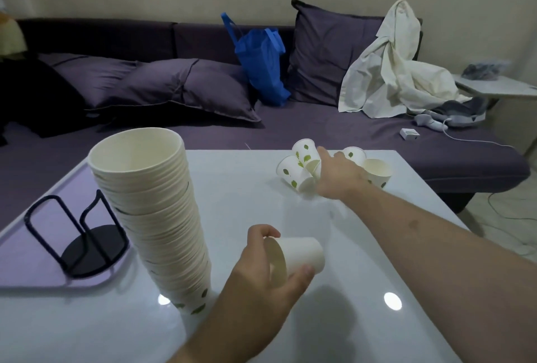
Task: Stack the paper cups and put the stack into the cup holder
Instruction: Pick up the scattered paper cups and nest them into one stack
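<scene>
A tall stack of white paper cups (162, 217) with green leaf prints stands on the white table (247, 188) at the left, leaning slightly. The black wire cup holder (87, 249) stands empty to the left of it. Near the table's middle front, my left hand (261, 284) grips a single paper cup (302, 253) held on its side. My right hand (338, 179) is stretched out to the far right, on top of several loose cups (293, 172) lying there. Its fingers are hidden among them, so whether they hold one does not show.
A purple tray (35, 264) lies under the holder at the table's left edge. Behind the table is a purple sofa (319, 127) with cushions, a blue bag (261, 63) and a white cloth (386, 66). A small side table (499, 89) stands at the right.
</scene>
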